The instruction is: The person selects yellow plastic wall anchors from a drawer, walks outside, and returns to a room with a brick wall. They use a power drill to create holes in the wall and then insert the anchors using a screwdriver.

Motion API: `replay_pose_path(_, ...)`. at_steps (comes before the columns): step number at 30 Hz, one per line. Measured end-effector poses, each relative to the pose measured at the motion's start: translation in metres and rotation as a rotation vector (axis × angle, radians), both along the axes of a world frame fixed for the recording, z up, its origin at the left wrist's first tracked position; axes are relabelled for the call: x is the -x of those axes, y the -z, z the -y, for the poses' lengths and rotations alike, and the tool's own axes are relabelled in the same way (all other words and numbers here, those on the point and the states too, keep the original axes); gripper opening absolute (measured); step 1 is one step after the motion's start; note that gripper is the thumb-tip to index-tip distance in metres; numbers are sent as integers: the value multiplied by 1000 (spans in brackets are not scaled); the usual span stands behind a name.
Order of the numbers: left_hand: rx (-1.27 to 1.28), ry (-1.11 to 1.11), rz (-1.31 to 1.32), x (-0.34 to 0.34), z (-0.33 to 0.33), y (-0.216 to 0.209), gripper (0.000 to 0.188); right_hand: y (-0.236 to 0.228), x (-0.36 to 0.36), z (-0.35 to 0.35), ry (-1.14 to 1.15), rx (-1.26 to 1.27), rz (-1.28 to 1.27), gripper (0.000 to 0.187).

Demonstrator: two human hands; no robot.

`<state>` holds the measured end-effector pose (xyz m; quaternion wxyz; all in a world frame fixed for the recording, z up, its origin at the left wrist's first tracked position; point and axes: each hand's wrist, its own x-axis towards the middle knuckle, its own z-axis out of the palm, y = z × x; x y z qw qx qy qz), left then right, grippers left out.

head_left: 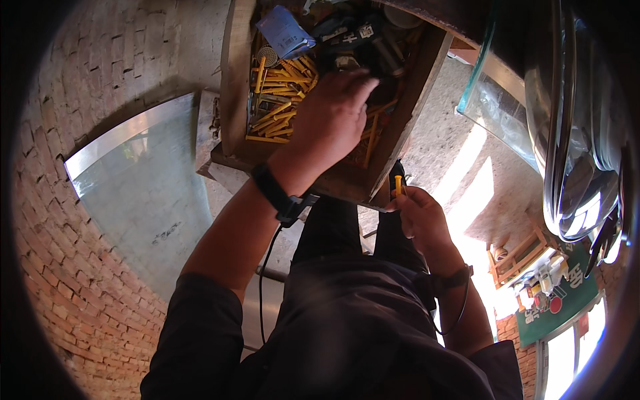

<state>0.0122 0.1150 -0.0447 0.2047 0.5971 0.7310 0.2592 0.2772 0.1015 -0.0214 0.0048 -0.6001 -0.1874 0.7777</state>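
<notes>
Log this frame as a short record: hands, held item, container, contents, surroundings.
left_hand: over the drawer, left hand fingers pointing in; grip unclear
right_hand: right hand outside the drawer, near its corner, pinching an item
held_item: one yellow plastic plug, projecting beyond the fingertips
container: open wooden drawer
contents: loose yellow plugs, blue packet, dark tool-like item
surroundings: pale translucent sheet at left, near a brick wall

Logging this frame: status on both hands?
Left hand over wooden drawer, grip unclear. Right hand pinching yellow plug. Black item near left hand.
</notes>
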Motion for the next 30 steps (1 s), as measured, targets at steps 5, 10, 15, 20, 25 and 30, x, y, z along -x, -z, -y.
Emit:
replay_pose_path(5, -8, 59, -166, -16, -6, 14, 31, -9, 4, -6, -48, 14, -15, 18)
replay_pose_path(10, 75, 64, 86, -20, 18, 3, 22, -9, -1, -10, -59, 33, -1, 17)
replay_pose_path(15, 211, 248, 218, -25, 65, -10, 12, -11, 5, -12, -55, -3, 20, 17)
replay_pose_path(20, 83, -11, 149, -13, 57, -8, 13, -11, 8, -15, -149, -42, -27, 17)
replay_pose_path(25, 285, 43, -106, 1, 25, 1, 26, -16, 15, -20, -104, 10, -30, 17)
replay_pose_path(30, 360, 101, -134, 15, 46, 2, 28, -12, 7, -20, -16, -32, -40, 19)
